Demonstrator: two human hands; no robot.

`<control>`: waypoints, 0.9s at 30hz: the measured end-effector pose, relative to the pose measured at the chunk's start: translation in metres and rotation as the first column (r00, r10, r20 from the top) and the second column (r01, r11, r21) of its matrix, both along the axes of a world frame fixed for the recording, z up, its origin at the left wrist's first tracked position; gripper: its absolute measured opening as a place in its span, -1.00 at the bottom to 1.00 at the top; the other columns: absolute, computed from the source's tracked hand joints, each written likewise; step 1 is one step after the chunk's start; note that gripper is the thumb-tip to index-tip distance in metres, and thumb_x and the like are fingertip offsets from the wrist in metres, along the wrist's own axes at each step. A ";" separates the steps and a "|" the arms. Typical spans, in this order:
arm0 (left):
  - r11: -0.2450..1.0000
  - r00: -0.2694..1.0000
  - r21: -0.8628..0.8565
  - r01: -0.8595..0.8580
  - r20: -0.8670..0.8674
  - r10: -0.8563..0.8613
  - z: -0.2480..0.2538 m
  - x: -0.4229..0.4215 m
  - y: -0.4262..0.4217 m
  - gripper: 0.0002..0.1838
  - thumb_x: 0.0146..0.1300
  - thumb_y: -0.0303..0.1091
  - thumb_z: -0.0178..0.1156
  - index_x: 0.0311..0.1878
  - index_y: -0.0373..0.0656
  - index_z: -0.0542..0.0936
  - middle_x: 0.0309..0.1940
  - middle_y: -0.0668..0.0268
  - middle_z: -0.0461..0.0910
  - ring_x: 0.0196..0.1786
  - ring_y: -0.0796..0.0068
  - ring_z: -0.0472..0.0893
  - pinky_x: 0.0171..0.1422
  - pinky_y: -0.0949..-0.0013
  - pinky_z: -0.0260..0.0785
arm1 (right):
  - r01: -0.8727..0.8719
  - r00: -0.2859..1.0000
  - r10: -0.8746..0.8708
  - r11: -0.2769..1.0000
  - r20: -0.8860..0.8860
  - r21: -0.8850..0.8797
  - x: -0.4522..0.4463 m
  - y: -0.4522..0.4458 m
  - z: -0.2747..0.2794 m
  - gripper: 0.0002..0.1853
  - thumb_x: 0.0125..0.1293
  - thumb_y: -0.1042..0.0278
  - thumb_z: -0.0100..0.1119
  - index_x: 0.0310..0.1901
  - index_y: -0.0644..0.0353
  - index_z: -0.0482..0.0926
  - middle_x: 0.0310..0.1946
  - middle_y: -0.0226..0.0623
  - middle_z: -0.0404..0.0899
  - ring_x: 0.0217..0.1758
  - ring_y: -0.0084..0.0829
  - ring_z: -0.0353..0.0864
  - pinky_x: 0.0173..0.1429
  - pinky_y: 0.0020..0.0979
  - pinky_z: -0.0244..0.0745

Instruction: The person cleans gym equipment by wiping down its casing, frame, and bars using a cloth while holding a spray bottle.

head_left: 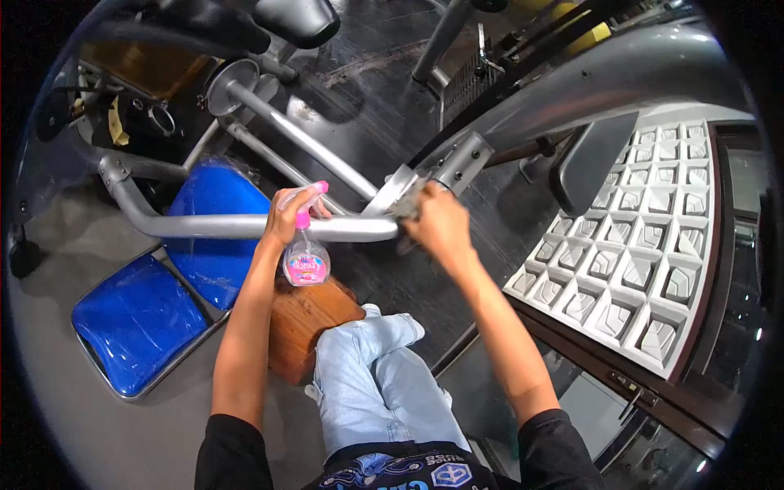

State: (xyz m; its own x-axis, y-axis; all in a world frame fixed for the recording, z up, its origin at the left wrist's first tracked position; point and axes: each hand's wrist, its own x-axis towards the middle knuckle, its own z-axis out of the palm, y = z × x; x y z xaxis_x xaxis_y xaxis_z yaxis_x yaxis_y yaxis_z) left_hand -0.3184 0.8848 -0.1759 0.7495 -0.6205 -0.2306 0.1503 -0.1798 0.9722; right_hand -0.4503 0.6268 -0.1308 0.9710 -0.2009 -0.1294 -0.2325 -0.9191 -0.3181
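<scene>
In the head view, the two hands are apart at a grey metal bar (192,226). The left hand (287,214) is wrapped round the neck of a clear spray bottle (306,268), which hangs upright, or nearly so, over the bar's near edge, its pink nozzle (321,187) above the far edge. Whether a finger presses the trigger is too small to tell. The right hand (441,224) is closed on a greyish cloth (406,201) at the bar's right end, against the joint (390,189).

The bottle looks like thin plastic, so it should be light, with a body that gives when squeezed and may slip if wet; the narrow neck under the trigger seems the surest hold. How full it is cannot be told. The cloth looks soft and limp, best bunched under the fingers. The bar appears stiff, smooth and heavy.

A wooden stool (314,314) stands below the bar's near edge. A blue chair (139,327) is on the floor by the bar's left end.
</scene>
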 end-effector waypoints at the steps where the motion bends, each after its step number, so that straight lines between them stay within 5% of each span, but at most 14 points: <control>1: 1.000 1.000 0.002 -0.010 -0.005 0.010 0.000 0.003 0.003 -0.43 0.33 0.06 -0.07 -0.41 -0.31 0.64 -0.49 0.15 0.67 -0.38 0.41 0.63 -0.21 0.39 0.41 | 0.069 0.997 -0.072 0.996 -0.039 -0.060 0.011 -0.012 0.000 -0.60 -0.07 0.15 0.47 -0.21 0.20 0.67 -0.09 -0.16 0.60 -0.06 -0.10 0.64 -0.05 -0.14 0.63; 5: 0.998 0.994 0.065 0.013 0.106 -0.020 0.000 0.002 0.001 -0.48 0.34 -0.02 -0.05 -0.44 -0.32 0.62 -0.54 0.23 0.61 -0.47 0.42 0.55 -0.30 0.38 0.34 | -0.111 0.992 0.101 0.983 -0.077 -0.149 0.044 -0.018 -0.005 -0.53 -0.07 0.00 0.45 -0.28 0.27 0.70 -0.15 -0.14 0.64 -0.15 -0.11 0.69 -0.05 -0.17 0.62; 7: 0.980 0.932 0.191 0.048 0.344 -0.112 0.020 -0.001 -0.003 -0.51 0.33 -0.02 -0.01 -0.28 -0.32 0.68 -0.57 0.11 0.59 -0.43 0.25 0.62 -0.31 0.29 0.35 | -0.351 0.892 0.297 0.930 -0.341 -0.108 0.059 -0.002 -0.011 -0.49 -0.04 -0.08 0.42 -0.25 0.25 0.71 -0.17 -0.13 0.66 -0.12 -0.11 0.70 -0.03 -0.17 0.62; 11: 0.966 0.919 0.256 0.038 0.371 -0.134 0.014 0.000 -0.001 -0.56 0.34 -0.06 0.00 -0.22 -0.26 0.70 -0.58 0.04 0.55 -0.45 0.07 0.61 -0.34 0.20 0.36 | -0.345 0.700 0.281 0.938 -0.657 0.033 0.097 0.002 -0.008 -0.41 0.08 -0.22 0.32 -0.12 0.21 0.72 -0.06 -0.13 0.69 0.02 -0.15 0.69 0.08 -0.22 0.60; 16: 0.966 0.936 0.258 0.026 0.334 -0.114 0.013 0.001 -0.001 -0.54 0.31 -0.01 0.05 -0.35 -0.25 0.68 -0.59 0.00 0.54 -0.46 0.01 0.61 -0.38 0.16 0.34 | -0.482 0.616 0.256 0.870 -0.745 -0.099 0.122 -0.006 -0.031 -0.44 0.07 -0.21 0.29 -0.03 0.05 0.72 -0.01 -0.23 0.69 0.08 -0.26 0.68 0.15 -0.27 0.56; 18: 0.965 0.947 0.261 0.002 0.308 -0.085 0.015 0.000 -0.002 -0.54 0.30 0.00 0.07 -0.39 -0.26 0.67 -0.60 0.00 0.54 -0.46 0.00 0.60 -0.38 0.16 0.34 | -0.498 0.482 0.348 0.864 -0.804 0.075 0.126 0.006 -0.040 -0.41 0.05 -0.20 0.29 -0.03 0.11 0.71 -0.01 -0.20 0.69 0.08 -0.22 0.67 0.14 -0.29 0.55; 23: 0.970 0.928 0.237 -0.046 0.371 -0.046 0.003 -0.004 -0.002 -0.53 0.26 0.04 0.13 -0.45 -0.23 0.66 -0.58 0.00 0.56 -0.46 -0.03 0.59 -0.38 0.14 0.34 | -0.280 0.441 0.421 0.903 -0.793 0.325 0.126 0.004 -0.079 -0.40 0.07 -0.20 0.26 -0.05 0.18 0.70 -0.01 -0.09 0.68 0.09 -0.18 0.67 0.11 -0.25 0.55; 25: 0.965 0.937 0.260 -0.034 0.345 -0.060 0.001 -0.002 0.000 -0.55 0.25 0.03 0.14 -0.45 -0.21 0.67 -0.58 0.01 0.57 -0.45 -0.04 0.60 -0.38 0.14 0.36 | -0.431 0.430 0.345 0.891 -0.834 0.146 0.131 -0.002 -0.073 -0.40 0.08 -0.21 0.26 -0.03 0.15 0.70 0.02 -0.13 0.67 0.10 -0.20 0.66 0.13 -0.22 0.54; 27: 0.990 0.846 0.140 -0.019 0.531 -0.059 0.002 -0.004 -0.003 -0.73 0.33 -0.29 0.05 -0.41 -0.24 0.60 -0.69 0.15 0.43 -0.62 0.13 0.51 -0.53 0.13 0.24 | -0.450 0.457 0.292 0.891 -0.840 0.064 0.131 -0.009 -0.062 -0.40 0.10 -0.22 0.26 0.00 0.12 0.69 0.05 -0.17 0.66 0.11 -0.20 0.65 0.16 -0.19 0.52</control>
State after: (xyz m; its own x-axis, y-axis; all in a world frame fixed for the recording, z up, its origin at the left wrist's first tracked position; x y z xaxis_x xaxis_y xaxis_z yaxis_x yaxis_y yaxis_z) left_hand -0.3228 0.8821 -0.1742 0.7687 -0.6286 0.1181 -0.3882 -0.3118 0.8672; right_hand -0.3194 0.6174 -0.1923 0.4351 0.0593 -0.8984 0.0632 -0.9974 -0.0352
